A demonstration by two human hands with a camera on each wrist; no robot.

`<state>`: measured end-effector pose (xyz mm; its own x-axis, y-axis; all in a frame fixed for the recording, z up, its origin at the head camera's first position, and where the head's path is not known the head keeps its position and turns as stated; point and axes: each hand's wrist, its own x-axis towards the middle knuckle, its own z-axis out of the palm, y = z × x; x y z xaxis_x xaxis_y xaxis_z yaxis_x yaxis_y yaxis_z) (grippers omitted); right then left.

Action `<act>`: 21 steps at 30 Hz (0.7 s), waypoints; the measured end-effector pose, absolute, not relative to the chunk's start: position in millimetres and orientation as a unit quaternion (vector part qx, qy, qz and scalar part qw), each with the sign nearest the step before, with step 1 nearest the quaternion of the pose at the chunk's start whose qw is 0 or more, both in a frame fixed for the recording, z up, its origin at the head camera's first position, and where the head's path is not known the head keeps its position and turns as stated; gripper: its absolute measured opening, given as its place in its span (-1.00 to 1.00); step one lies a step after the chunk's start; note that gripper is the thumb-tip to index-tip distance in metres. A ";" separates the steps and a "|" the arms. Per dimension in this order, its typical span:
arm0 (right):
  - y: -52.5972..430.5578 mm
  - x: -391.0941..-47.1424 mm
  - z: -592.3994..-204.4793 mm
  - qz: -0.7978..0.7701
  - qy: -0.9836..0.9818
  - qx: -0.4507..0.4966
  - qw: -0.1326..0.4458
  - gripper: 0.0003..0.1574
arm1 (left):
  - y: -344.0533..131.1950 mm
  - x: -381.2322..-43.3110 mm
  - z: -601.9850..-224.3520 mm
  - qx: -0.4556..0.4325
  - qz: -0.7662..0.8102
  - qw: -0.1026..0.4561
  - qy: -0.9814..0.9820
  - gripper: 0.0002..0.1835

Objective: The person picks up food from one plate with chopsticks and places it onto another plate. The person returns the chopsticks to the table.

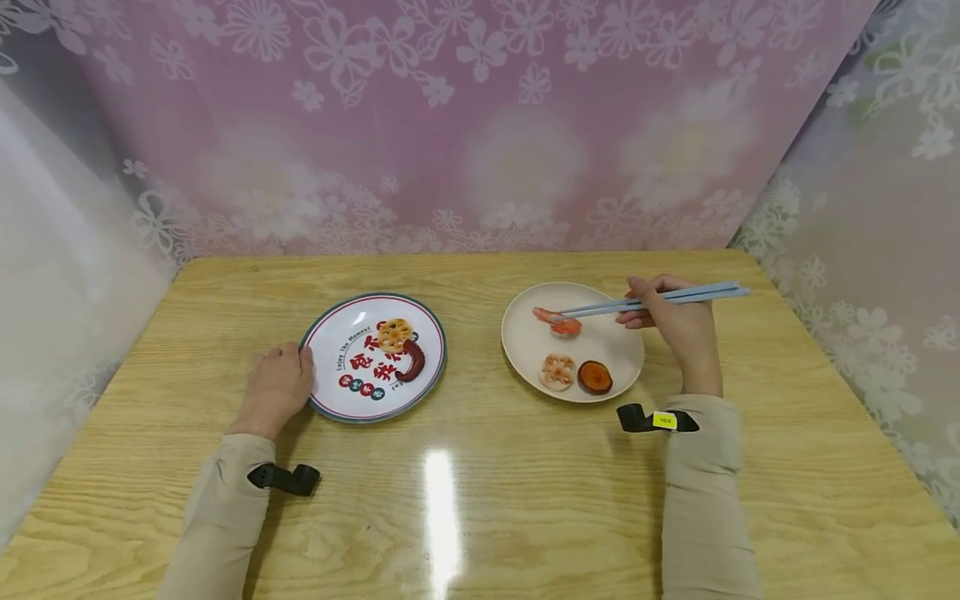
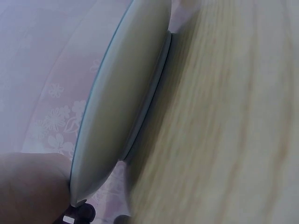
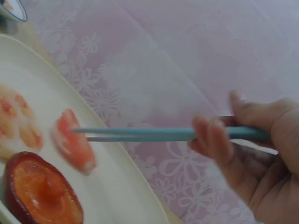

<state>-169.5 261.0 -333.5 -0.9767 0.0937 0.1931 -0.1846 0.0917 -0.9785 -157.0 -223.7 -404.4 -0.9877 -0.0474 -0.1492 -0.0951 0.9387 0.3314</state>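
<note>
My right hand (image 1: 678, 325) grips a pair of light-blue chopsticks (image 1: 697, 293), their tips at an orange-red shrimp (image 1: 566, 327) over the cream plate (image 1: 517, 350). In the right wrist view the shrimp (image 3: 74, 144) looks blurred, with the chopsticks (image 3: 163, 134) crossing its upper part. A pale lotus root slice (image 1: 557, 372) and a round orange piece with a dark rim (image 1: 595, 377) lie on that plate. My left hand (image 1: 276, 383) rests at the left rim of the patterned plate (image 1: 330, 333), the thumb touching it. That plate bears a browned lotus root slice (image 1: 394, 335) and a dark-red curled tentacle (image 1: 412, 362).
Both plates stand on a light wooden table (image 1: 480, 467), the patterned one left and the cream one right. Behind the table hangs a pink flowered curtain (image 1: 450, 150). A black wrist camera (image 1: 283, 479) sits on the left sleeve, another (image 1: 637, 418) on the right.
</note>
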 end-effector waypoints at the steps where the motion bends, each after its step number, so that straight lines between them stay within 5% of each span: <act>1: 264.3 -169.7 -334.3 0.678 -0.729 0.031 0.087 -0.73 | -223.9 -156.8 -404.3 -0.035 0.170 0.068 0.982 -0.48; 4: 272.5 -170.6 -336.6 0.690 -0.721 0.023 0.058 -0.87 | -223.8 -156.1 -403.4 -0.031 0.171 0.064 0.983 -0.48; 7: 277.8 -174.9 -344.1 0.686 -0.724 0.004 0.067 -0.76 | -224.4 -155.3 -403.1 -0.027 0.173 0.058 0.983 -0.49; 12: 271.9 -179.7 -350.7 0.643 -0.754 -0.032 0.131 -0.55 | -224.6 -155.9 -403.3 -0.030 0.174 0.059 0.982 -0.48; 21: 253.8 -188.5 -360.2 0.676 -0.692 -0.014 0.253 -0.49 | -223.4 -157.3 -404.1 -0.044 0.176 0.069 0.981 -0.46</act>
